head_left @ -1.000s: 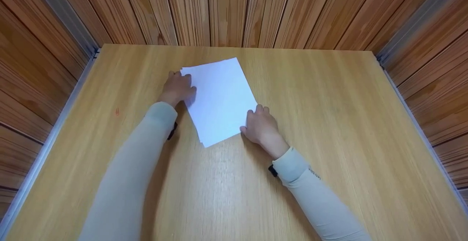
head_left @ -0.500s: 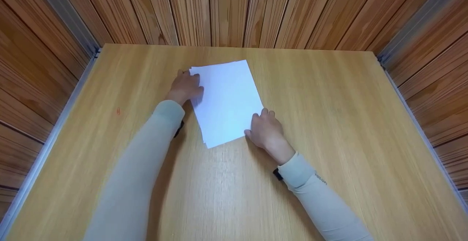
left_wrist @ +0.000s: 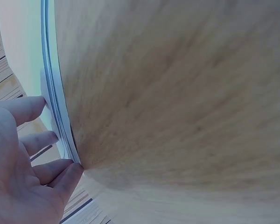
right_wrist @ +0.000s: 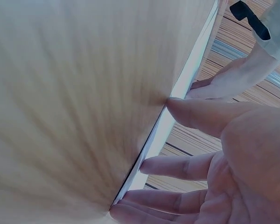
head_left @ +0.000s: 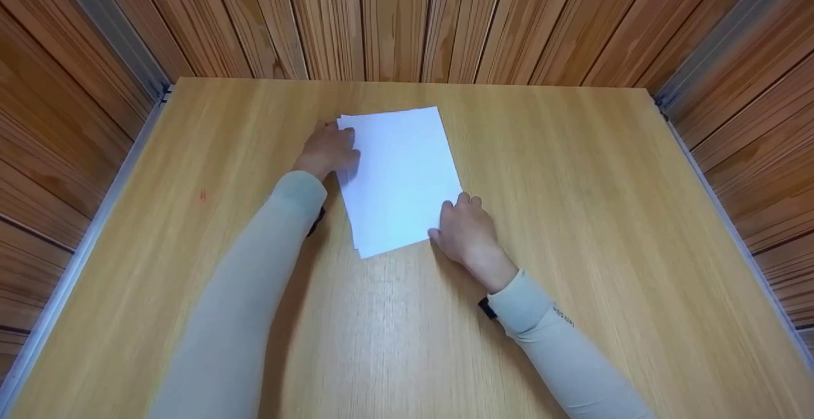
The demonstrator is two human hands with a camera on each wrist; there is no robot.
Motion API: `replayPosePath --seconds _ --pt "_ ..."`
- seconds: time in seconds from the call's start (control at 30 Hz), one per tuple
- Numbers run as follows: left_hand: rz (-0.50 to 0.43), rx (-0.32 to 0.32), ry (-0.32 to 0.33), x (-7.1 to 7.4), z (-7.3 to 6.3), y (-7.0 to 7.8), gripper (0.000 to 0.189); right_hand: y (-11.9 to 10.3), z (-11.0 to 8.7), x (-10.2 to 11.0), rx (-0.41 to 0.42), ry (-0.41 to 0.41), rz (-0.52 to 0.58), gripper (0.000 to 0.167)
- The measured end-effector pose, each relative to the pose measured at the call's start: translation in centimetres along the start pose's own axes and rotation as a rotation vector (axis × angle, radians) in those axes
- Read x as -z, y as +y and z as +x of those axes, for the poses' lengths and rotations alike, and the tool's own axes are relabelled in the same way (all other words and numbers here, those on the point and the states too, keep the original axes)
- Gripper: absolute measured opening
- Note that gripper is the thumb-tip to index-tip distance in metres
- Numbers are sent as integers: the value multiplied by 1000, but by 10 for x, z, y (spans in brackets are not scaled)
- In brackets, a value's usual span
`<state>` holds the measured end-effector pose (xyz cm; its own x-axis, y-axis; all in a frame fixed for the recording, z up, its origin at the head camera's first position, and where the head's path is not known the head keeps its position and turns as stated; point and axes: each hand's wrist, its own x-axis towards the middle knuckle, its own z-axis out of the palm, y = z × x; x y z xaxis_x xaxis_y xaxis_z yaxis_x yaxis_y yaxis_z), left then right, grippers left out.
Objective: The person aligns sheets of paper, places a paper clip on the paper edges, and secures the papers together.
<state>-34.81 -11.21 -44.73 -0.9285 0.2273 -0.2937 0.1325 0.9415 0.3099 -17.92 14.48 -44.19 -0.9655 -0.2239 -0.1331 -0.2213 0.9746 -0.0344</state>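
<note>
By the right hand (head_left: 467, 231), fingers spread, a white paper stack (head_left: 404, 180) is touched at its near-right corner, ahead-left on the wooden tabletop (head_left: 572, 184). Its left edge is touched by the left hand (head_left: 327, 149), fingers extended. Beyond both hands, a wood-panelled wall (head_left: 394, 18) is seen.

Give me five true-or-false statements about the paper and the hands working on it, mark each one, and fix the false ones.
1. The white paper lies on the wooden table. True.
2. The left hand touches the paper's left edge. True.
3. The right hand is at the paper's far left corner. False: it is at the near right corner.
4. The sheets line up perfectly at the near left corner. False: their edges are slightly offset there.
5. Both hands wear gloves. False: both are bare.
</note>
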Motion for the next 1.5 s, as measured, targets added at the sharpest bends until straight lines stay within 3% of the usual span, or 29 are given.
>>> replayPosePath --seconds 0.4,0.9,1.13,1.5 --pt "-14 -13 9 0 2 4 64 14 -2 -3 75 60 14 48" --pt "34 -83 -1 3 7 4 64 23 -7 -4 126 97 27 41" --pt "60 -113 -5 0 9 2 65 23 -10 -3 143 73 15 42" --pt "23 -104 -27 0 10 6 67 28 -16 -3 146 72 53 43"
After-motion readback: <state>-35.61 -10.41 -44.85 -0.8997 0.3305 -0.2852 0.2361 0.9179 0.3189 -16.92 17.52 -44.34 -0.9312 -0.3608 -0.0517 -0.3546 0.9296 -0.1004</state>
